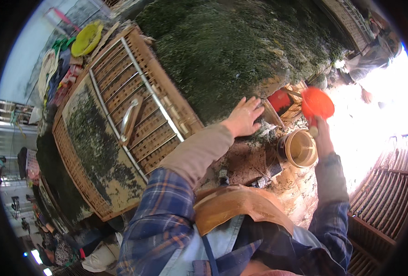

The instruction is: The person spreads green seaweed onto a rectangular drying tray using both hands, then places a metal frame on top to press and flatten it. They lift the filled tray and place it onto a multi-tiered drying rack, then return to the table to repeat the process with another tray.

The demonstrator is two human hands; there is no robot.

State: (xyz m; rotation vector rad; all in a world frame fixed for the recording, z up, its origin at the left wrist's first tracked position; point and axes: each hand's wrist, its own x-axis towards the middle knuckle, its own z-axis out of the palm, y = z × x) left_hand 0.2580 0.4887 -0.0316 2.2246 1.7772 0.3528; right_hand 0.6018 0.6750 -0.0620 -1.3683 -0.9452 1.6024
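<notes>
With its fingers spread, my left hand [245,118] is at the near edge of a large heap of dark green, fine leafy material [204,45]; whether it presses on the heap I cannot tell. My right hand [323,136] grips the handle of a red plastic scoop [317,102], which looks blurred. Below the scoop stands an open plastic bucket [301,148] with a pale inside. A red object [279,100] shows in a gap between wooden pieces beside the heap.
Left of the heap lies a woven tray [104,193] with green bits, a metal-barred rack [152,91] and a wooden-handled tool [131,120]. A yellow-green basin [86,38] is at upper left. Slatted racks [379,203] stand at right. Another person [60,248] is at lower left.
</notes>
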